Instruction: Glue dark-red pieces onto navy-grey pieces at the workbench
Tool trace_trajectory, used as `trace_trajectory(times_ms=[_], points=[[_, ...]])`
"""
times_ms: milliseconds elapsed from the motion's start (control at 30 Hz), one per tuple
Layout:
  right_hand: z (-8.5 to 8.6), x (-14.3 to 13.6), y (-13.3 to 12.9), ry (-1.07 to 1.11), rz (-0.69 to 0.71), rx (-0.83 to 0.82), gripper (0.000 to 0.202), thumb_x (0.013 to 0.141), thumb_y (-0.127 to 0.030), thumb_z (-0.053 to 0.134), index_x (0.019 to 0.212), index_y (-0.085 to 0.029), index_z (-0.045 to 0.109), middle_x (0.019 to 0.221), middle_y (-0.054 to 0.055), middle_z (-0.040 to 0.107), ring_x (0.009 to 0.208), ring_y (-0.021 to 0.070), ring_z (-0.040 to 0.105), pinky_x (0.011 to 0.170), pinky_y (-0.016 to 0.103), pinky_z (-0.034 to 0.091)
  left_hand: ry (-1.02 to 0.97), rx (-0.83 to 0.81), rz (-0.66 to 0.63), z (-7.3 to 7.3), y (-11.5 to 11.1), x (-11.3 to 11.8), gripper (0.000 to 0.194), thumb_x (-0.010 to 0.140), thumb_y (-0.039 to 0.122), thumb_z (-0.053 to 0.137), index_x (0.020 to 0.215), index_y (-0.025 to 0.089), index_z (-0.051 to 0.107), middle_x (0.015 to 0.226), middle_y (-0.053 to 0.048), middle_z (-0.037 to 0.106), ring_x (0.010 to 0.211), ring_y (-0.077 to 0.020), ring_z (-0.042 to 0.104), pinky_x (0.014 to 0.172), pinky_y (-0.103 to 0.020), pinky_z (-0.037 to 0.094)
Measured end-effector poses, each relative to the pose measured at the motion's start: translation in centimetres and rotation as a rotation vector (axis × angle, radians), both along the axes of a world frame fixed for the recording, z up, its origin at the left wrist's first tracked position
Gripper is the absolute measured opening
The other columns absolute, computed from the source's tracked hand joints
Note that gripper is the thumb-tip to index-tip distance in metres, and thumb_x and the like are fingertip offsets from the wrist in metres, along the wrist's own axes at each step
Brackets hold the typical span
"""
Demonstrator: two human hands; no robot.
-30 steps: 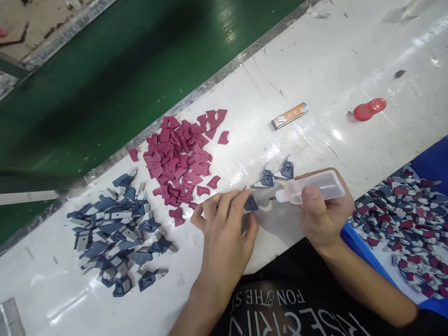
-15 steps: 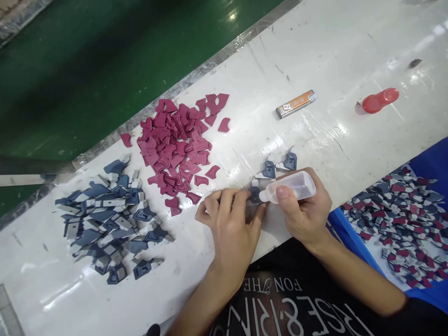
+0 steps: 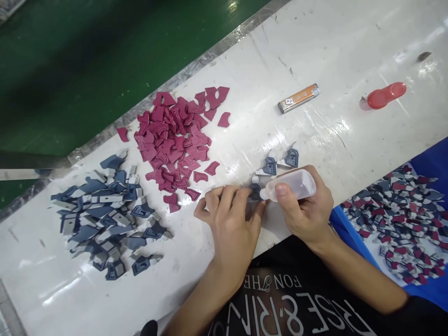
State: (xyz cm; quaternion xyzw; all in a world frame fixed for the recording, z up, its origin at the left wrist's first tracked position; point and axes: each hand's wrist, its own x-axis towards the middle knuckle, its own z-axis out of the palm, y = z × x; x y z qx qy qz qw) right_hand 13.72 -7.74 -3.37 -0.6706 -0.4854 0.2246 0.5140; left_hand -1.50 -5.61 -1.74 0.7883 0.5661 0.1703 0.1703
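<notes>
In my right hand (image 3: 306,212) is a translucent squeeze bottle (image 3: 296,184), tilted with its tip at a small blue-grey plastic part (image 3: 255,190). My left hand (image 3: 233,214) has its fingers closed around that part's near side, partly hiding it. Just beyond my hands lie two similar blue-grey parts (image 3: 269,165) with white ends. To the left is a pile of blue-grey and white parts (image 3: 105,210). A heap of flat maroon pieces (image 3: 171,140) spreads behind it on the white table (image 3: 245,84).
An orange lighter (image 3: 299,98) and a red cap-like object (image 3: 387,95) lie farther back on the table. At the right, a blue bin (image 3: 360,245) holds many mixed maroon, blue-grey and white parts. Green floor (image 3: 87,70) shows past the table's far edge.
The view has shifted slightly. Both hands keep almost the same pose, with the bottle's tip still against the blue-grey part.
</notes>
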Motion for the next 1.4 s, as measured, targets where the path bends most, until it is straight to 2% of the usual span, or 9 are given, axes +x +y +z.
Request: trace_trajectory(times_ms=[233, 433, 667, 933, 1133, 1300, 1400], points=[[1.0, 1.5, -0.3, -0.157, 0.039, 0.024, 0.024, 0.098, -0.036, 0.074, 0.088, -0.024, 0.057, 0.059, -0.006, 0.058, 0.045, 0.0126, 0.052, 0.037, 0.024, 0.038, -0.001, -0.021, 0.009, 0.0, -0.1, 0.0, 0.014, 0.094, 0.024, 0.08, 0.101, 0.025, 0.067, 0.1, -0.002, 0.076, 0.11, -0.0309, 0.057, 0.096, -0.05, 0.032], [0.6, 1.4, 0.2, -0.214, 0.015, 0.067, 0.02, 0.099, -0.035, 0.074, 0.093, -0.024, 0.058, 0.059, -0.006, 0.058, 0.043, 0.0128, 0.052, 0.037, 0.024, 0.038, -0.02, -0.022, -0.002, -0.1, 0.0, 0.0, 0.011, 0.098, 0.028, 0.076, 0.099, 0.024, 0.066, 0.098, -0.003, 0.076, 0.11, -0.0307, 0.056, 0.096, -0.05, 0.034], [-0.2, 0.6, 1.6, -0.199, 0.008, 0.153, 0.017, 0.103, -0.033, 0.072, 0.098, -0.024, 0.058, 0.062, -0.006, 0.059, 0.044, 0.0118, 0.056, 0.037, 0.021, 0.041, 0.025, 0.023, -0.011, -0.2, 0.1, 0.1, 0.015, 0.098, 0.032, 0.08, 0.098, 0.024, 0.066, 0.093, -0.001, 0.076, 0.108, -0.0306, 0.058, 0.096, -0.049, 0.029], [-0.6, 0.2, 1.6, -0.147, 0.046, 0.134, 0.019, 0.105, -0.037, 0.07, 0.1, -0.024, 0.057, 0.067, -0.007, 0.061, 0.048, 0.0091, 0.059, 0.041, 0.017, 0.044, -0.004, 0.042, -0.033, -0.2, 0.2, -0.1, 0.014, 0.099, 0.031, 0.078, 0.097, 0.024, 0.066, 0.091, 0.0, 0.075, 0.105, -0.0294, 0.057, 0.097, -0.047, 0.028], [-0.4, 0.3, 1.4, -0.135, 0.054, 0.134, 0.017, 0.104, -0.036, 0.07, 0.101, -0.023, 0.059, 0.072, -0.006, 0.067, 0.051, 0.0102, 0.063, 0.043, 0.018, 0.048, 0.014, 0.077, -0.028, -0.5, 0.2, -0.1, 0.019, 0.097, 0.03, 0.081, 0.098, 0.024, 0.064, 0.091, 0.0, 0.075, 0.106, -0.0304, 0.057, 0.098, -0.047, 0.029], [-0.3, 0.2, 1.0, -0.091, 0.095, 0.118, 0.018, 0.103, -0.036, 0.071, 0.099, -0.023, 0.059, 0.07, -0.006, 0.068, 0.051, 0.0109, 0.063, 0.043, 0.019, 0.048, 0.015, 0.099, -0.027, -0.6, 0.2, -0.3, 0.015, 0.098, 0.027, 0.078, 0.097, 0.024, 0.063, 0.091, 0.001, 0.076, 0.104, -0.0303, 0.057, 0.096, -0.048, 0.028], [-0.2, 0.5, 1.0, -0.044, 0.024, 0.175, 0.017, 0.103, -0.036, 0.072, 0.098, -0.022, 0.064, 0.074, -0.002, 0.071, 0.055, 0.0133, 0.065, 0.044, 0.022, 0.049, 0.03, 0.096, -0.028, -0.7, 0.4, -0.2, 0.016, 0.098, 0.031, 0.08, 0.1, 0.026, 0.064, 0.093, 0.001, 0.076, 0.105, -0.0307, 0.056, 0.095, -0.048, 0.028]])
